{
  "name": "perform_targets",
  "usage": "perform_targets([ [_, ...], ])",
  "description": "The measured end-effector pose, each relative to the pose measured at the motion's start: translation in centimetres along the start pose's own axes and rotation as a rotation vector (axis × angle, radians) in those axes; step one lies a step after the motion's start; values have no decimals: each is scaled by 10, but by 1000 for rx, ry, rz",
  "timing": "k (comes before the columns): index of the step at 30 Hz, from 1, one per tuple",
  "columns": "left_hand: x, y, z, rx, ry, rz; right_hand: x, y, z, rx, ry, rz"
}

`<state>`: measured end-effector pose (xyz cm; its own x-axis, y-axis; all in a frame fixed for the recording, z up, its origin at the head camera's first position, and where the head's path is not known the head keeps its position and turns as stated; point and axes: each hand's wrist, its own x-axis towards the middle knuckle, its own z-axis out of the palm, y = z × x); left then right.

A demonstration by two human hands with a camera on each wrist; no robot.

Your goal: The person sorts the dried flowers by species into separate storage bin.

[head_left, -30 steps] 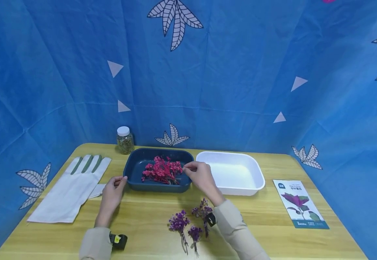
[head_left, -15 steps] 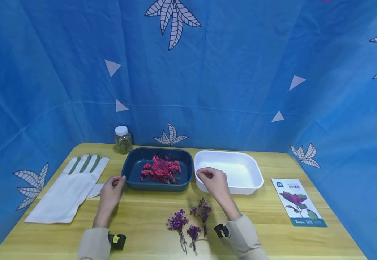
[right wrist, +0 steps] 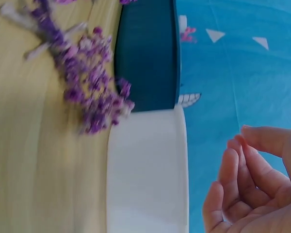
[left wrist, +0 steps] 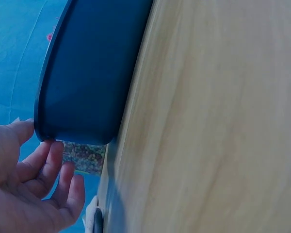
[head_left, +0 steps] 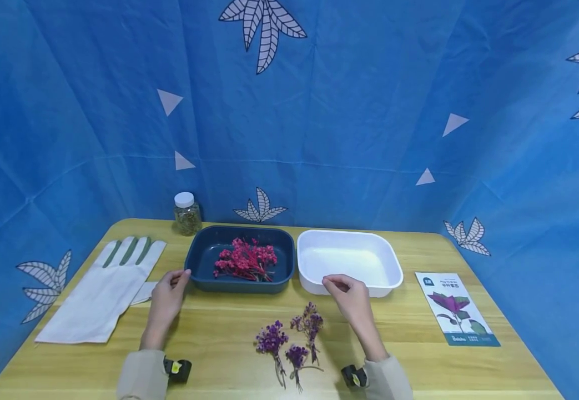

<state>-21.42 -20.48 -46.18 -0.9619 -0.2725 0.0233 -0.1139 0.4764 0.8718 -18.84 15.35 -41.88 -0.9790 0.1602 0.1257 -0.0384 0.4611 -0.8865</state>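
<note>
A dark blue rectangular tray (head_left: pixel 204 286) holds a bunch of pink dried flowers (head_left: pixel 246 260). My left hand (head_left: pixel 167 294) pinches its left rim, thumb (left wrist: pixel 23 130) and fingers either side of the edge in the left wrist view. Beside it stands a white tray (head_left: pixel 394 284), nothing visible inside. My right hand (head_left: pixel 354 303) hovers at the white tray's front edge; in the right wrist view its loosely bent fingers (right wrist: pixel 228 170) are apart from the tray and hold nothing. Three small bunches of purple dried flowers (head_left: pixel 271 340) lie on the table between the hands.
White gloves with green stripes (head_left: pixel 94 294) lie at the left of the wooden table (head_left: pixel 209 361). A lidded jar of dried bits (head_left: pixel 187 216) stands at the back left. A flower-printed packet (head_left: pixel 456 308) lies at the right. A blue curtain (head_left: pixel 369 111) encloses the table.
My right hand has moved from the right edge of the dark blue tray, rightward and toward me, to the white tray's front edge. My left hand has stayed at the dark blue tray's rim.
</note>
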Motion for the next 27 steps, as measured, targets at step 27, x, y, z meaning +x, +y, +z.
perform_targets([
  [27,-14,38,-7,-24,72,110,8,61,-70,-82,315,265],
])
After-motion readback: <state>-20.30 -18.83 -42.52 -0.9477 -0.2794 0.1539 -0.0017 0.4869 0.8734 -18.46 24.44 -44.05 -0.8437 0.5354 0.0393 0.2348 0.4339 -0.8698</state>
